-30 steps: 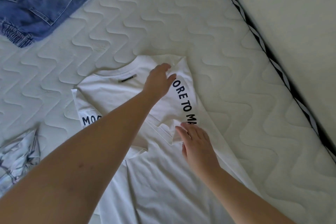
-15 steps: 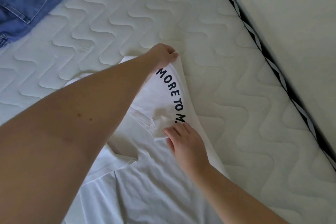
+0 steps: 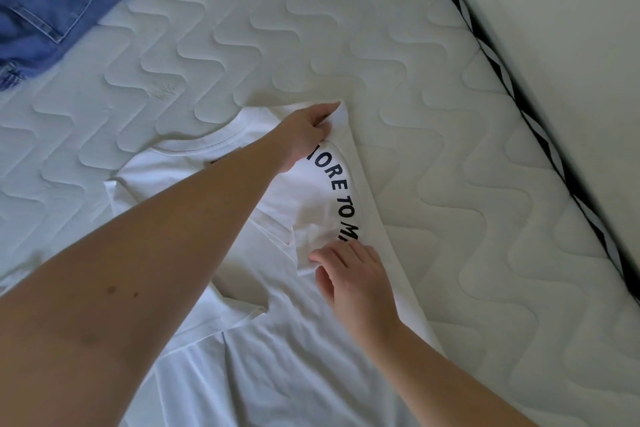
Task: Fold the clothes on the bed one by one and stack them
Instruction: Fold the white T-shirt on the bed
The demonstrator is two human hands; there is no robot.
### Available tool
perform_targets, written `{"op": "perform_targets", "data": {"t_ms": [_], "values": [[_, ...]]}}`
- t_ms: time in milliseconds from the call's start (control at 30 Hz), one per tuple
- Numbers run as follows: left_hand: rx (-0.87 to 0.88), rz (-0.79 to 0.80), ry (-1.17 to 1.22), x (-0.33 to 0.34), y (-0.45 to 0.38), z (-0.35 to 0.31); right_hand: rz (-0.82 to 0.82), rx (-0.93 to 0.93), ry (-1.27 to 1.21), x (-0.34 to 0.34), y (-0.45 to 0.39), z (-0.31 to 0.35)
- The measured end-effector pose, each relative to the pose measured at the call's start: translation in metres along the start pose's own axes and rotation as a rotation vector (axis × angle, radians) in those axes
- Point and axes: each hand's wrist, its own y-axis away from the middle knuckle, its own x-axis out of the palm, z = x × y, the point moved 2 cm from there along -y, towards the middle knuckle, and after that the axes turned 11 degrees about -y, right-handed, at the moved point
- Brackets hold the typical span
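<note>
I see the left hand point(image 3: 304, 135) pinching the white T-shirt's point(image 3: 284, 367) folded shoulder corner, fingers curled round the cloth. The right hand point(image 3: 353, 281) lies flat, fingers relaxed, pressing the sleeve (lettering just beside it) onto the mattress point(image 3: 450, 184).

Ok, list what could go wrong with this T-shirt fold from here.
1. The left hand pinches only the shoulder corner of the white T-shirt; it could slip, and the folded edge may skew.
2. The right hand rests on bunched sleeve fabric, so creases may get pressed in.
3. The shirt's lower part already lies wrinkled; folding over it would probably give a lumpy stack.
</note>
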Motion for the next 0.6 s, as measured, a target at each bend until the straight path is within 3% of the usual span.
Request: {"op": "perform_targets", "data": {"t_ms": [233, 333, 433, 500, 600], "values": [[-0.034, 0.033, -0.009, 0.003, 0.016, -0.007, 0.036, 0.071, -0.028, 0.012, 0.002, 0.005], [0.009, -0.132, -0.080, 0.003, 0.016, -0.013, 0.072, 0.112, -0.018, 0.017, 0.002, 0.005], [-0.081, -0.282, -0.170, -0.002, 0.014, -0.010, 0.115, 0.135, -0.019, 0.019, 0.004, 0.006], [-0.095, -0.258, -0.248, -0.002, 0.011, -0.008, 0.133, 0.130, -0.040, 0.019, 0.005, 0.006], [-0.115, -0.074, -0.320, -0.005, 0.017, -0.008, 0.117, 0.118, -0.065, 0.017, 0.004, 0.004]]}}
